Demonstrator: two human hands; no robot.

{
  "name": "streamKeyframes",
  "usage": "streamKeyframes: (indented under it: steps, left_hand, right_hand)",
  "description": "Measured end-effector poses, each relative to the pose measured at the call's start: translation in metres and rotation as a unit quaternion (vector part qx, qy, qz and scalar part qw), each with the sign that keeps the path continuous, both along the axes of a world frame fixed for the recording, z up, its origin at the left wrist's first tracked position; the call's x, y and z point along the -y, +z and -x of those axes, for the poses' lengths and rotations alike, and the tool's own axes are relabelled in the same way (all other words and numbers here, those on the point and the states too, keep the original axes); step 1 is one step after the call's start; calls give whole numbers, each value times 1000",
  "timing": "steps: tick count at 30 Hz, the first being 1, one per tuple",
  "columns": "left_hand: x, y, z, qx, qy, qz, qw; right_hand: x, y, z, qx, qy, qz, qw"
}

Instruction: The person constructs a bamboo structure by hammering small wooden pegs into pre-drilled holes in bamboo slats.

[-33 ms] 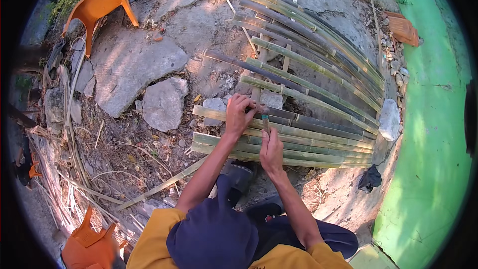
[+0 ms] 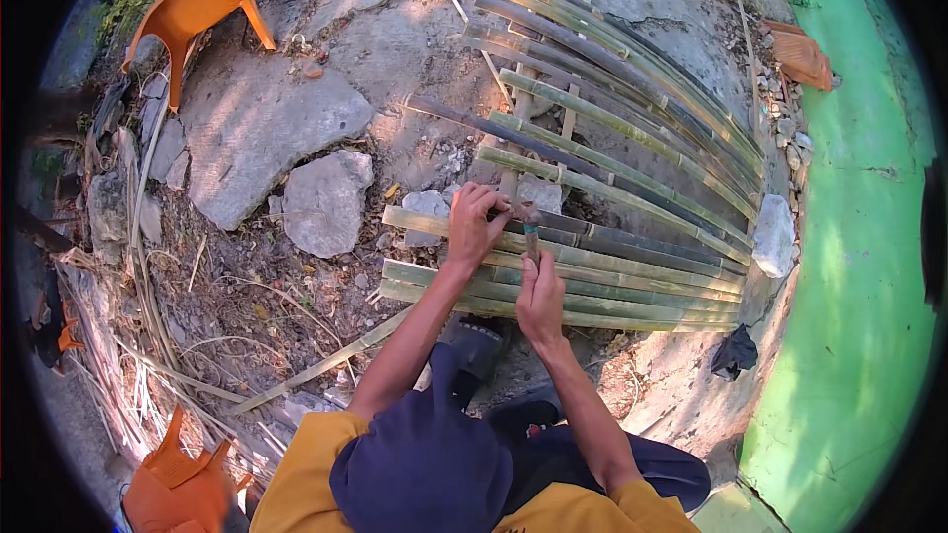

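Bamboo slats (image 2: 632, 259) lie side by side over a crosspiece (image 2: 510, 181), fanning out toward the left. My right hand (image 2: 540, 304) is closed round the handle of a hammer (image 2: 531, 240). The hammer's head rests close to the fingertips of my left hand, above the crosspiece. My left hand (image 2: 476, 227) is closed in a pinch over the slats; whatever is between its fingers is too small or hidden to make out. Under the left wrist runs a pale slat (image 2: 420, 224).
A white stone (image 2: 773, 237) sits against the slats' right ends, with a black plastic bag (image 2: 734, 353) below it. Flat stone slabs (image 2: 276, 143) lie left. An orange chair (image 2: 197, 20) stands far left, another (image 2: 178, 484) near left. A green strip (image 2: 839, 237) borders the right.
The hammer and my right hand have shifted very slightly to the right. The hammer's head sits a little farther from my left fingertips, and my left hand stays nearly where it was.
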State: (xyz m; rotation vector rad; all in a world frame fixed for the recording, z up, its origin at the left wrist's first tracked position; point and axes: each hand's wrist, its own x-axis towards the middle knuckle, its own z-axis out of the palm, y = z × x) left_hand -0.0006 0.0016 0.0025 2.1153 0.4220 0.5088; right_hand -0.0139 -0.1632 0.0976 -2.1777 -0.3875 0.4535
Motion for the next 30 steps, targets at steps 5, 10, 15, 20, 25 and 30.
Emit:
streamKeyframes:
  steps: [5,10,15,20,25,30]
  left_hand:
    - [9,6,-3,11,4,2,1000]
    - [5,1,3,2,5,2,1000]
    - [9,5,-1,5,10,-16,1000]
    - [6,0,0,-2,7,-8,1000]
    - [11,10,-4,12,11,-16,1000]
    - [6,1,2,-2,3,-21,1000]
  right_hand:
    - [7,7,4,38,-31,-64,997]
    - [1,0,3,13,-18,-12,1000]
    - [1,4,4,44,-30,-43,998]
    - [2,-14,3,48,-3,4,999]
    - [1,0,7,44,-43,-34,997]
    - [-1,-8,9,8,-8,25,1000]
